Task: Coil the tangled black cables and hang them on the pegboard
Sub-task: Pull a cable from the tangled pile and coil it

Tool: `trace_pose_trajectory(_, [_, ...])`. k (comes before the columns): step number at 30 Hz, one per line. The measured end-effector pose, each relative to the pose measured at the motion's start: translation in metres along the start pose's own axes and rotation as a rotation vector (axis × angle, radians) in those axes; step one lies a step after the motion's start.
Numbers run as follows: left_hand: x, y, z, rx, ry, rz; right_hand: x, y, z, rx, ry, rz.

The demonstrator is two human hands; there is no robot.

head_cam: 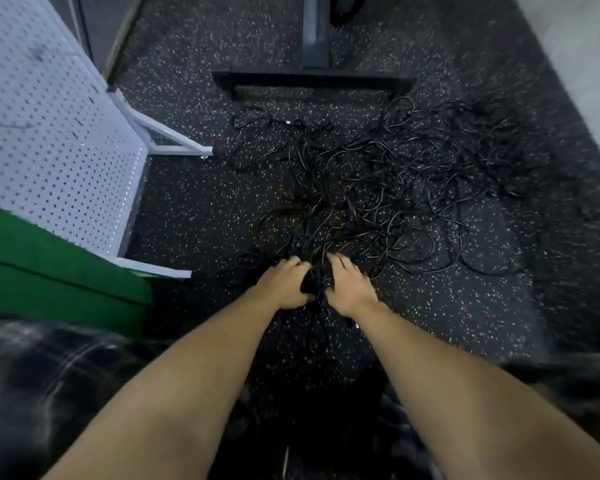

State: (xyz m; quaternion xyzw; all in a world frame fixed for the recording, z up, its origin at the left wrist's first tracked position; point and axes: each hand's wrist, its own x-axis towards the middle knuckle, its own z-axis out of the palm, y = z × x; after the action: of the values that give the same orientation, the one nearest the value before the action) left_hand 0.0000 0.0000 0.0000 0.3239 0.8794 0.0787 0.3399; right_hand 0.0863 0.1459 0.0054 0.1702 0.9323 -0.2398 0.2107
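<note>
Clenching strands at the near edge of the black cables, tangled on the floor near the pegboard, are the left hand and right hand. Limp, light and snag-prone, they seem best taken by a free end.

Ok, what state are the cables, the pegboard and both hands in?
black cables, tangled in a loose pile on the floor, uncoiled.
pegboard, standing at the left, no cable on its visible part.
left hand, grips a bunch of the cables.
right hand, grips the same bunch.
</note>
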Motion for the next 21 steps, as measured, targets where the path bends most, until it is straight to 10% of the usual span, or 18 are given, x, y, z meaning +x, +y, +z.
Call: trace_pose_trajectory(21, [-0.008,0.013,0.019,-0.445,0.084,0.022,-0.018,-0.005,0.029,0.888,-0.047,0.376])
